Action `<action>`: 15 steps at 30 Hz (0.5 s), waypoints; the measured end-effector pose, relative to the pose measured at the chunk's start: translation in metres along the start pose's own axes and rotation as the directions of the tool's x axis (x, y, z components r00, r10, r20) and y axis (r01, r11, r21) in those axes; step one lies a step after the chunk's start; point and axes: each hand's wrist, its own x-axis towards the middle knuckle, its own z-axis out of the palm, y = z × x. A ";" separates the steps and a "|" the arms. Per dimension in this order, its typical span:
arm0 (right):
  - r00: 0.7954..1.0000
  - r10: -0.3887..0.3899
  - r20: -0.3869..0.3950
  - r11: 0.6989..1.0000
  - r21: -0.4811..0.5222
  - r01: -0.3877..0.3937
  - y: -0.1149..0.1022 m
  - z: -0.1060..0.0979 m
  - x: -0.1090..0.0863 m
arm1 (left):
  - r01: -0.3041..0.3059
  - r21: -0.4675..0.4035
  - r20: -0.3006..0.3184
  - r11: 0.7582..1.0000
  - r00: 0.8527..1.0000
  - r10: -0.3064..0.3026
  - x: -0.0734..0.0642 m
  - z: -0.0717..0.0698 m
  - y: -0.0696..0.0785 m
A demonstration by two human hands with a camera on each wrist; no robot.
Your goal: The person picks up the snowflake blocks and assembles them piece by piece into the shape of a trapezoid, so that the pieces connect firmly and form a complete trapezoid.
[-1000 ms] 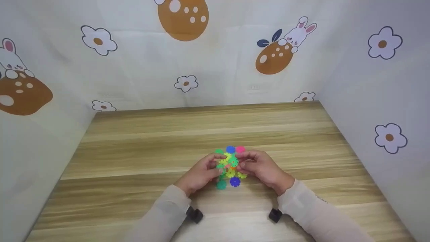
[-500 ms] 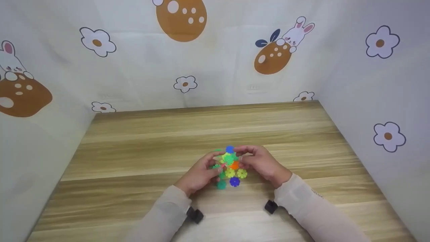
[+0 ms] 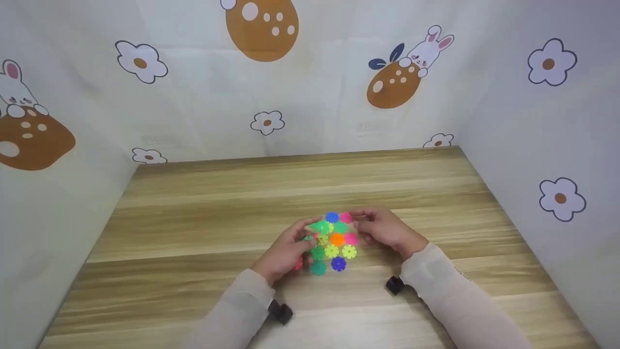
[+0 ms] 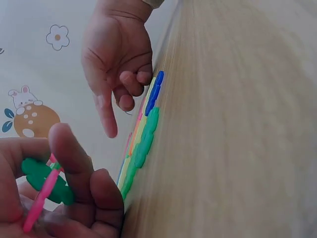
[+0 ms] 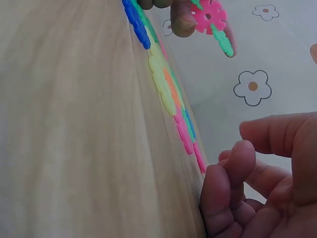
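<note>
My left hand [image 3: 286, 249] pinches a few joined snowflake discs, pink [image 5: 209, 16] and green [image 5: 223, 40], just above the table. In the left wrist view, a pink disc [image 4: 42, 201] shows edge-on, slotted across a dark green disc [image 4: 34, 171]. Loose flat discs lie under and beside the hands, among them an orange disc [image 3: 336, 239], a yellow disc [image 3: 349, 251] and a dark blue disc [image 3: 338, 263]. My right hand [image 3: 385, 228] holds nothing. It hovers at the right side of the discs, near a pink disc [image 3: 346, 217], index finger extended and the others loosely bent.
The wood-grain table [image 3: 203, 208] spreads around the discs. A printed cloth [image 3: 203, 106] with flowers and rabbits stands behind and on both sides. A black strap block [image 3: 281, 311] hangs at the left wrist, another black block [image 3: 395, 285] at the right.
The right hand has drawn away to the right from the joined discs, uncovering pink discs on the table. The left hand has kept its grip, and the green disc in it has shifted left.
</note>
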 end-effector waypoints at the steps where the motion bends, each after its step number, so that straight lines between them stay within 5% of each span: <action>1: 1.000 0.016 0.017 1.000 -0.022 -0.016 -0.001 0.000 0.000 | 0.003 0.004 -0.001 1.000 1.000 -0.003 0.000 0.000 0.000; 6: 0.996 0.074 0.041 0.991 -0.115 -0.069 -0.005 0.004 0.001 | 0.028 0.009 -0.022 1.000 0.999 -0.028 -0.002 -0.003 -0.002; 15: 0.993 0.097 -0.072 0.988 -0.111 -0.105 -0.003 0.000 0.002 | -0.008 0.009 0.003 1.000 1.000 0.008 0.000 -0.002 0.000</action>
